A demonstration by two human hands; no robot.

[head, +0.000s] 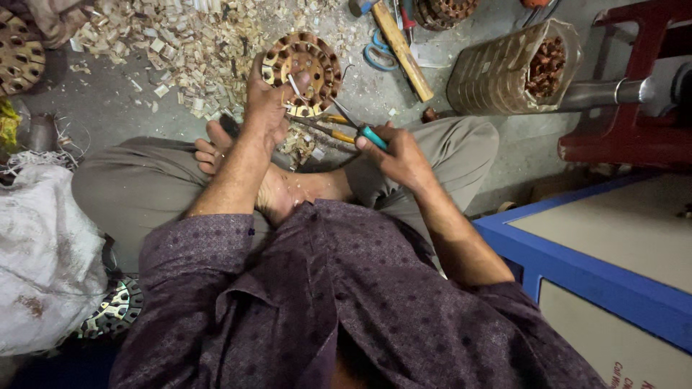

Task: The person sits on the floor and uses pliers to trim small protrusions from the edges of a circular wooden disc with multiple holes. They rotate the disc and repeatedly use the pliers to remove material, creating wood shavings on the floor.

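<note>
Slotted stator core [303,72], left hand [265,106] (wood chips [180,43] behind)

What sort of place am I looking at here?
Probably a small motor-repair workshop, with work done seated on the floor. The left hand steadies a round slotted stator core, the right hand holds a teal-handled tool, and a larger stator and a hammer lie nearby.
</note>
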